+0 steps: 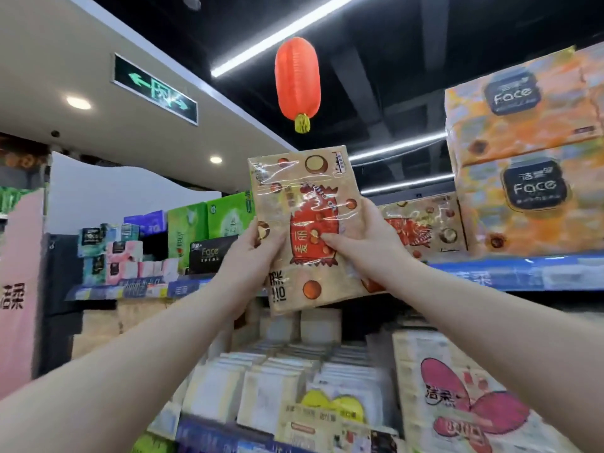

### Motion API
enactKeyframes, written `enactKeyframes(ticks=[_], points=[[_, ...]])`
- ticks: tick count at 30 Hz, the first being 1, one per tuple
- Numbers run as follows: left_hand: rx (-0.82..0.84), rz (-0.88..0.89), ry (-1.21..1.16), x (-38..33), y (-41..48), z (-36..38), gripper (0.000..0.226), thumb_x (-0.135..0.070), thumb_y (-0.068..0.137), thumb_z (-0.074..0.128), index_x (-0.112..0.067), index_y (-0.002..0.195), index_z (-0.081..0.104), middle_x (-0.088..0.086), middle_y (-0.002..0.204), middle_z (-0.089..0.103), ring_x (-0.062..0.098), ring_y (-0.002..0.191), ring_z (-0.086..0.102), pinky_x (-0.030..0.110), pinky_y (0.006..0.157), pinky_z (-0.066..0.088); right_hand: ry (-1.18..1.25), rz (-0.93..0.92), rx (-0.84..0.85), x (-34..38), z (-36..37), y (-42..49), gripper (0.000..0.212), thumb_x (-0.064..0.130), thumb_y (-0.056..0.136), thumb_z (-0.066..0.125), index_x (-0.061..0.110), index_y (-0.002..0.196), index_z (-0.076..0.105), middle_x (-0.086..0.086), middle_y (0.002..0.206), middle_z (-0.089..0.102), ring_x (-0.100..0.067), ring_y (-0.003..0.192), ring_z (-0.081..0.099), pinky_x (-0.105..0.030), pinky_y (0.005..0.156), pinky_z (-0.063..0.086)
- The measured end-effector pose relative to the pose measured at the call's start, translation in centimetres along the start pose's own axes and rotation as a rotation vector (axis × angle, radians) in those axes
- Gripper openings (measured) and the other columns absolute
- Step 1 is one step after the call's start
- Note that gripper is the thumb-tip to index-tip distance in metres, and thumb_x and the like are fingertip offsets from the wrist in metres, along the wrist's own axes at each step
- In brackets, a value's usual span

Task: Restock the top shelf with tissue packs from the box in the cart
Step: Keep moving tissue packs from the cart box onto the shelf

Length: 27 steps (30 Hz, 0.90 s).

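Observation:
I hold a tan tissue pack [307,204] with a red candy-shaped print upright in front of the top shelf [490,276]. My left hand [251,256] grips its left edge, thumb on the front. My right hand [362,240] grips its right edge, thumb pressed on the red print. A matching tan pack [425,223] stands on the top shelf just behind and to the right. The box and the cart are out of view.
Stacked orange Face tissue packs [529,152] fill the shelf's right end. Green packs [209,220] and a black Face pack [212,253] stand to the left. A red lantern [297,80] hangs overhead. Lower shelves hold white and pink-printed tissue packs [457,403].

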<state>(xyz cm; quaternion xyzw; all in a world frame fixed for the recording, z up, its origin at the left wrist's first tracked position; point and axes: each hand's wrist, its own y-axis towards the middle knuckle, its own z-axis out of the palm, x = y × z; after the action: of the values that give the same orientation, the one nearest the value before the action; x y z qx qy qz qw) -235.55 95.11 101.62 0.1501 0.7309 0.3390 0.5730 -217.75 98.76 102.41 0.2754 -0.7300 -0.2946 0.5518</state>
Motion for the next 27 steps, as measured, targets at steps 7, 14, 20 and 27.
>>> enactKeyframes(ticks=[7,14,20,27], points=[[-0.021,0.091,-0.073,1.9,9.3,3.8,0.026,-0.035,0.096,0.05,-0.034,0.122,0.052,-0.008,0.108,0.067,0.009,0.088,0.066,0.026,0.063,0.053,-0.137,-0.133,-0.024,-1.6,-1.4,9.7,0.058,0.036,0.078,0.074,0.034,0.124,0.038,0.013,0.109,0.056,-0.013,0.105,0.056,-0.038,0.089,0.048],[0.017,0.115,0.021,4.8,15.2,5.9,0.009,-0.042,0.091,0.056,-0.035,0.086,0.056,-0.008,0.09,0.065,0.017,0.085,0.061,0.034,0.07,0.053,-0.304,-0.199,-0.069,-3.6,-2.4,14.2,0.063,0.034,0.08,0.073,0.027,0.132,0.037,0.013,0.108,0.05,-0.008,0.098,0.049,-0.029,0.081,0.04],[0.128,0.087,-0.021,8.3,18.2,7.6,0.016,-0.024,0.087,0.066,-0.021,0.102,0.063,-0.007,0.085,0.064,0.004,0.069,0.058,0.008,0.044,0.043,-0.426,-0.114,-0.089,-6.9,-2.6,15.1,0.07,0.033,0.079,0.073,0.03,0.137,0.034,0.013,0.11,0.049,-0.009,0.1,0.047,-0.031,0.083,0.04],[0.013,0.143,0.036,10.3,23.0,6.3,0.106,-0.055,0.057,0.081,-0.024,0.143,0.027,0.005,0.138,0.044,0.026,0.122,0.048,0.043,0.097,0.046,-0.578,-0.062,-0.066,-6.8,-2.7,17.1,0.079,0.027,0.079,0.074,0.032,0.144,0.029,0.009,0.119,0.05,-0.013,0.11,0.05,-0.033,0.09,0.041]])
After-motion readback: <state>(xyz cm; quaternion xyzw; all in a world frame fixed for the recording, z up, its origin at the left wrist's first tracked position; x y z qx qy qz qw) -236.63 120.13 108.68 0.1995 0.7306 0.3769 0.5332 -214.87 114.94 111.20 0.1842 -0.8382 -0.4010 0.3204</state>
